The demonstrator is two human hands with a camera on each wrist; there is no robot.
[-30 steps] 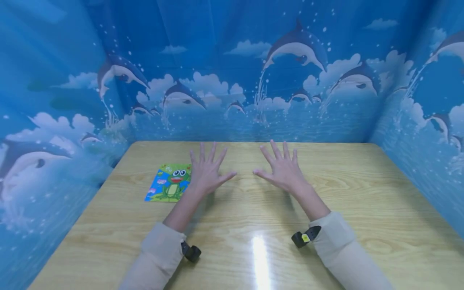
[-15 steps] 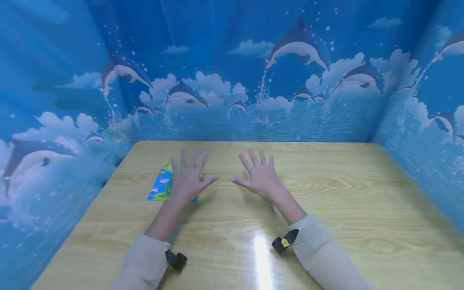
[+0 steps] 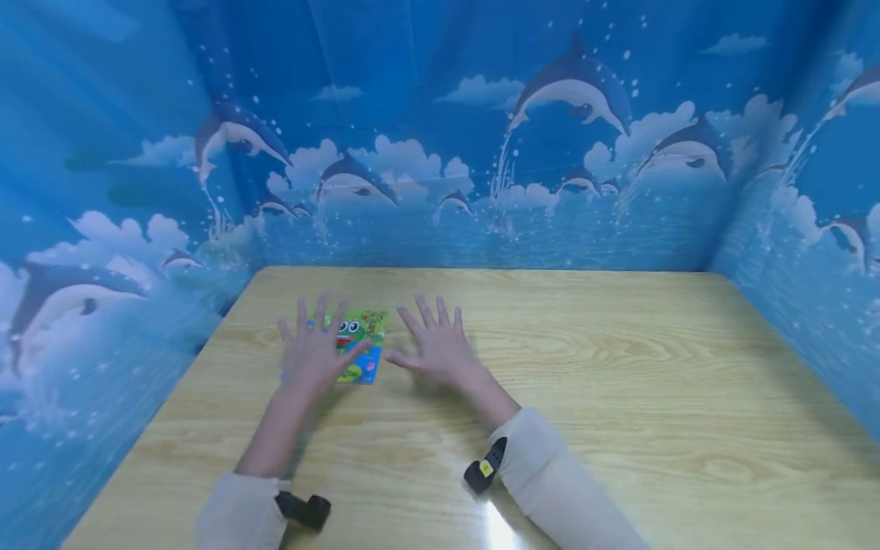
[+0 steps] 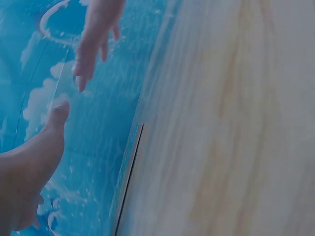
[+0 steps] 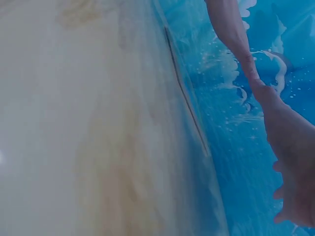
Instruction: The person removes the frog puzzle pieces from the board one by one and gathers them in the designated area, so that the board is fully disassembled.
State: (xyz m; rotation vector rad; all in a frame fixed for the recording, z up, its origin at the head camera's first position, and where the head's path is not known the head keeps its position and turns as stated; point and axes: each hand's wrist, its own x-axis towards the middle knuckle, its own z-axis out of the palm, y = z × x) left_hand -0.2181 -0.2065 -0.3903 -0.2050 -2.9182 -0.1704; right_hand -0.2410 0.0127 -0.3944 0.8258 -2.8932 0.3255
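Observation:
A thin square board with a cartoon frog picture [image 3: 372,336] lies flat on the left half of the table. In the left wrist view it shows only as a thin edge [image 4: 129,182]. My left hand [image 3: 309,357] is held above the board with straight, spread fingers and hides its left part. Just right of the board is my right hand [image 3: 440,353], palm down, its fingers also spread and its thumb pointing at the board. Both hands hold nothing. From the side, the left hand [image 4: 34,162] hovers above the table, apart from the board.
The pale wood-grain table [image 3: 619,397] spans the width in front of me. Blue curtains [image 3: 412,229] printed with dolphins enclose its back and sides. A small black camera [image 3: 303,510] is strapped to my left wrist, another camera [image 3: 484,466] to my right.
Both hands have swept leftward and slightly nearer to me, fingers still spread. The left hand has passed over the frog board, which stays in place. The view has shifted slightly.

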